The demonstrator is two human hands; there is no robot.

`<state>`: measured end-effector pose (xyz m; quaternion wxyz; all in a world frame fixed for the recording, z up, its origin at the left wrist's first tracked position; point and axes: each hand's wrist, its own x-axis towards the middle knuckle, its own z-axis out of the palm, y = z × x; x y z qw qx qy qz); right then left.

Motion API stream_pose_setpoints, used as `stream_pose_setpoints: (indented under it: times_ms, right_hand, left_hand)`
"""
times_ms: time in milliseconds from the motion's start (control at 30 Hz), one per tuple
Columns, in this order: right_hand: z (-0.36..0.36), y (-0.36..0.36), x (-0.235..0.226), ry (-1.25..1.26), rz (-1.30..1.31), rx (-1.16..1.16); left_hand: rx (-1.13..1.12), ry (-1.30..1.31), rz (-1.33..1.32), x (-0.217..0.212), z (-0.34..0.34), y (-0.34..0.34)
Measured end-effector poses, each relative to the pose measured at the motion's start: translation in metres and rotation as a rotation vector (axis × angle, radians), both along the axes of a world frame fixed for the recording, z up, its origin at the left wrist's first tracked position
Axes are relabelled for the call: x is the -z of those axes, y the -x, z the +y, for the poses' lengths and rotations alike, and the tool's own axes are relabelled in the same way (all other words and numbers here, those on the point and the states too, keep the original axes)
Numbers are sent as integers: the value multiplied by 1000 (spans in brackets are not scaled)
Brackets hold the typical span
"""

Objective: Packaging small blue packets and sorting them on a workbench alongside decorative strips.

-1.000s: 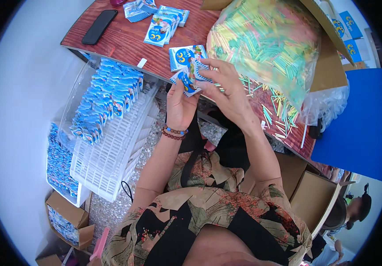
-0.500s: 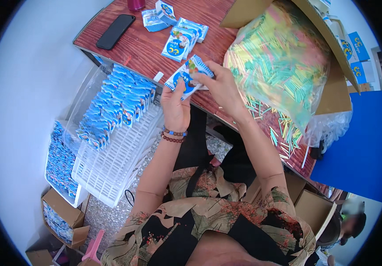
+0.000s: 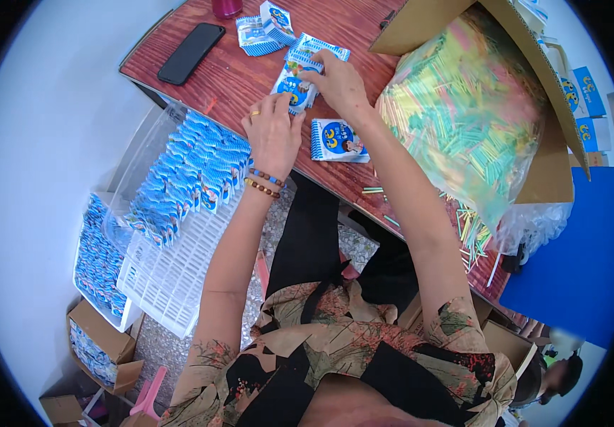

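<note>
A small blue-and-white sealed packet (image 3: 295, 91) lies at the near end of a loose pile on the table. The fingers of my left hand (image 3: 275, 132) are bent against its lower left end. My right hand (image 3: 340, 84) reaches from the right, thumb and fingers closed on its upper right side. Behind it, more packets (image 3: 319, 47) of the same kind overlap. Another such packet (image 3: 340, 139) rests flat at the near table edge, beside my right forearm.
A phone (image 3: 191, 54) and two loose packets (image 3: 264, 30) lie farther back on the red table (image 3: 250, 78). At right stands a carton with a bag of coloured sticks (image 3: 470, 107), some spilled. Left, filled packets (image 3: 193, 171) crowd a clear bin over a white basket (image 3: 161, 285).
The packet I held between both hands is out of them, and one now shows flat at the table edge. Both hands have moved forward onto the pile.
</note>
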<state>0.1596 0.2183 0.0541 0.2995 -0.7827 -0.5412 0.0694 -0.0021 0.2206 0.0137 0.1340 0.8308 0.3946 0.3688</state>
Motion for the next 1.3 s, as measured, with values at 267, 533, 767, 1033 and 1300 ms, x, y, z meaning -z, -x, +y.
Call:
stream_pose_setpoints:
  times_ms: [267, 533, 767, 1033, 1300]
  right_hand:
    - [-60, -11, -21, -122, -5, 12]
    - [-124, -6, -12, -78, 266, 88]
    - [-134, -7, 7, -93, 6, -3]
    - [-145, -8, 10, -446, 322, 165]
    - [-198, 5, -10, -227, 990, -63]
  left_hand:
    - [161, 103, -110, -7, -23, -1]
    - [99, 142, -60, -5, -31, -20]
    - [57, -174, -36, -3, -28, -25]
    - [125, 74, -462, -19, -42, -25]
    - [477, 932, -991, -45, -100, -5]
